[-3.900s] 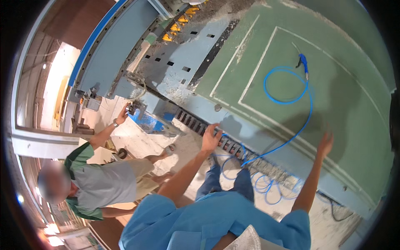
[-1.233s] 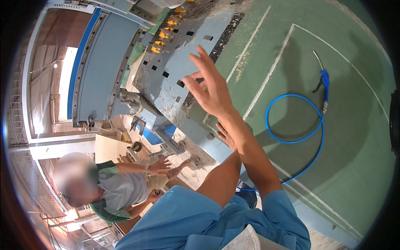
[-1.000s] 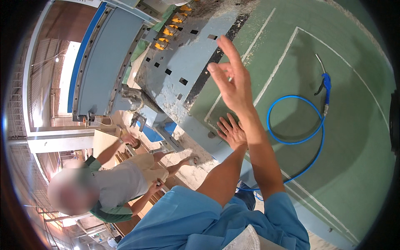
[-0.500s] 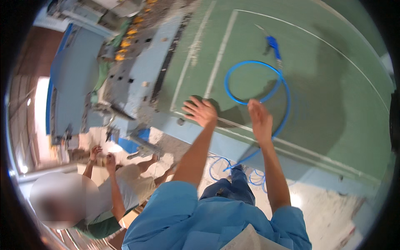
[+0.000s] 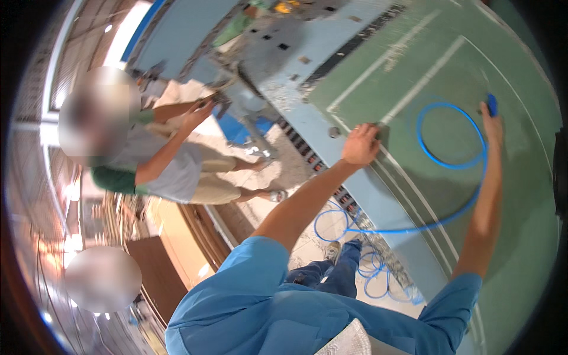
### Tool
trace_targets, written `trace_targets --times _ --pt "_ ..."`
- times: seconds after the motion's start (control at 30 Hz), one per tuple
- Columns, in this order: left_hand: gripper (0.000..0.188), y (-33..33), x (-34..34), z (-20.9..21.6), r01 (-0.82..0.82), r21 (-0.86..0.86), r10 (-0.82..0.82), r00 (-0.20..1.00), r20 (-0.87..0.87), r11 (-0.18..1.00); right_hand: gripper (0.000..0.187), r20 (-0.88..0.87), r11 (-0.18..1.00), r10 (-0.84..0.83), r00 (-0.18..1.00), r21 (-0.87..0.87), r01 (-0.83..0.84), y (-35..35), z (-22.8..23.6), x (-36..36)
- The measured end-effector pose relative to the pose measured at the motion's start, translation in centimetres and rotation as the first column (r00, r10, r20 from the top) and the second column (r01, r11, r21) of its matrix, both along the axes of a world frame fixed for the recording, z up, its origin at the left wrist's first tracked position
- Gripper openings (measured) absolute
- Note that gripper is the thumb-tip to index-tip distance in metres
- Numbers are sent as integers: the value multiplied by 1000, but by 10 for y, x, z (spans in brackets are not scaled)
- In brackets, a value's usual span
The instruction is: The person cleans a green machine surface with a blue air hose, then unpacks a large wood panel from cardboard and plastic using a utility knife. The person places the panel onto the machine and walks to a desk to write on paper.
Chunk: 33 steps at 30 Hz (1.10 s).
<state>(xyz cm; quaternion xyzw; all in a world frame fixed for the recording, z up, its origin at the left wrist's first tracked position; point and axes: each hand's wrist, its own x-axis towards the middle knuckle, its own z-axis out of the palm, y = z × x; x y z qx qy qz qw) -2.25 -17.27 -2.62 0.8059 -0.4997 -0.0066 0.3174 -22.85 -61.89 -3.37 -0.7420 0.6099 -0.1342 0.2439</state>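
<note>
Green tabletop (image 5: 526,207), blue air gun (image 5: 492,105) clasped in right grip (image 5: 493,126), jutting ahead; left grip (image 5: 360,145) half-open, near tabletop's edge.

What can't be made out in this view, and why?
Head view:
Right hand at the blue air gun: grip and trigger, covered by the hand and blurred.
Left hand at the edge of the flat green tabletop: palm, turned away.
Yellow fittings: cut off by the upper edge.
Co-worker's hands: anything held, too small and blurred.
</note>
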Motion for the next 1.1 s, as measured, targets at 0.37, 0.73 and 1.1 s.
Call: trace_targets --times 0.37,0.73,1.1 --pt "18 -24 13 -14 -186 23 188 977 -99 982 47 413 929 -299 860 330 165 -7 -12 -20" --pt "14 -22 15 -16 -197 61 199 980 -21 979 31 702 707 -707 -85 704 -66 265 10 -169" --pt "47 -32 15 17 -219 -67 97 659 -746 973 38 872 926 -376 -314 342 -161 378 120 -232"
